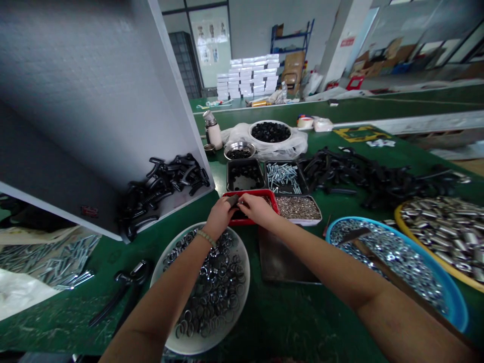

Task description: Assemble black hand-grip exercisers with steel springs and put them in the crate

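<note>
My left hand (220, 216), with a beaded bracelet on its wrist, is closed around a small dark piece (233, 199) whose kind I cannot make out. Close against it, the fingers of my right hand (252, 206) are pinched together, and what they hold is too small to name. Both hands are over a red tray (273, 193), whose contents they mostly hide. Beside it is a white tray of small metal parts (298, 208). Below my left forearm stands a white basin (245, 282) of metal rings (219, 275).
Behind are black trays of black parts (245, 176) and screws (283, 176). A hammer (378, 257) lies across a blue basin (459, 312) of small metal parts. A grey box (177, 85) with black handles (166, 181) rises at left. A metal plate (283, 257) lies in front.
</note>
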`<state>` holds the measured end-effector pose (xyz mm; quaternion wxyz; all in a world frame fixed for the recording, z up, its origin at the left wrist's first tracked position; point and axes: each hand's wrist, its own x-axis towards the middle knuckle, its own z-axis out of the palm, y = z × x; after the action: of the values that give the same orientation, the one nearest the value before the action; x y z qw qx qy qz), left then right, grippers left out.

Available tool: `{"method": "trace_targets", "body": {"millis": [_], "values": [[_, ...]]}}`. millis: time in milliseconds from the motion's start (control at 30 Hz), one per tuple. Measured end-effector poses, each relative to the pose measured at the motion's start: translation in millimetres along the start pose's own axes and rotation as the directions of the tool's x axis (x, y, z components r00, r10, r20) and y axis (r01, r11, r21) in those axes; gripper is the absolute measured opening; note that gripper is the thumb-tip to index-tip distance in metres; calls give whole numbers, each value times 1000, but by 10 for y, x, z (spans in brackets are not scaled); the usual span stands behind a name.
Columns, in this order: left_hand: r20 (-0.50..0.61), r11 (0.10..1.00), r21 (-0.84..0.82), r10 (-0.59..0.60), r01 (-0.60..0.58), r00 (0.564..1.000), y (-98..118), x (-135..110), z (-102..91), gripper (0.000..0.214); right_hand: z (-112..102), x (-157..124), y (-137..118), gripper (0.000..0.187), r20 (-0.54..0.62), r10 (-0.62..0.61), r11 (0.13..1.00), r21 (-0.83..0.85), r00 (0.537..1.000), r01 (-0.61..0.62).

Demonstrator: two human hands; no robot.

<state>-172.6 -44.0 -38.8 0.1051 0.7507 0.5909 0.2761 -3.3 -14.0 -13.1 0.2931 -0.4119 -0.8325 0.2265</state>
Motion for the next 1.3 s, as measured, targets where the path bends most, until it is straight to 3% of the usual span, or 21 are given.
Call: {"method": "trace_targets", "body": {"millis": [100,167,200,233,300,367,400,467,567,667,767,867,967,1000,1067,1167,1233,1300], "values": [[-43,996,-90,-21,17,999,11,34,-43,24,-135,-49,-47,16,-144,28,998,60,989,-19],[-93,954,-278,-143,112,985,119,33,-102,22,-215,-148,-87,18,-254,24,992,126,967,9],[-93,888,-428,-225,165,970,200,17,-135,22,-241,-219,-110,18,-286,9,988,149,958,35],[-56,774,-598,-301,209,952,294,-11,-166,23,-257,-302,-132,16,-299,-13,985,159,954,63],[111,420,-868,-358,266,927,496,-106,-214,26,-258,-487,-168,13,-297,-59,982,153,953,108],[262,89,-949,-316,304,912,681,-239,-227,27,-236,-667,-185,11,-302,-92,981,135,949,138],[311,-10,-947,-298,322,903,760,-312,-219,27,-224,-749,-185,11,-310,-103,981,123,945,147],[367,-109,-930,-305,351,879,888,-457,-177,24,-211,-892,-179,11,-313,-143,982,73,939,174],[376,-122,-927,-346,356,860,1041,-645,-86,28,-221,-1076,-180,12,-253,-251,967,-98,934,233],[279,22,-952,-337,304,899,1185,-796,-4,35,-241,-1267,-212,17,-198,-305,926,-289,931,242],[242,139,-947,-279,289,929,1297,-941,75,41,-237,-1474,-236,19,-163,-297,914,-333,941,231],[297,131,-930,-279,343,913,1359,-1110,146,45,-203,-1681,-233,17,-155,-253,955,-199,955,220],[370,29,-916,-326,400,870,1389,-1304,150,36,-162,-1871,-227,27,-205,-39,978,192,978,79],[418,-30,-902,-320,431,850,1399,-1369,133,33,-150,-1927,-228,35,-199,81,929,371,977,-1],[532,-143,-847,-251,512,809,1423,-1487,90,31,-126,-2023,-233,37,-64,299,709,682,952,-177],[639,-239,-764,-147,600,755,1467,-1604,69,31,-76,-2114,-247,31,232,388,358,854,892,-378],[645,-272,-758,-178,592,744,1489,-1638,106,29,-36,-2149,-262,36,282,421,276,865,862,-418],[603,-183,-797,-265,575,752,1493,-1651,160,24,-4,-2181,-286,33,194,481,345,854,855,-389]]}}
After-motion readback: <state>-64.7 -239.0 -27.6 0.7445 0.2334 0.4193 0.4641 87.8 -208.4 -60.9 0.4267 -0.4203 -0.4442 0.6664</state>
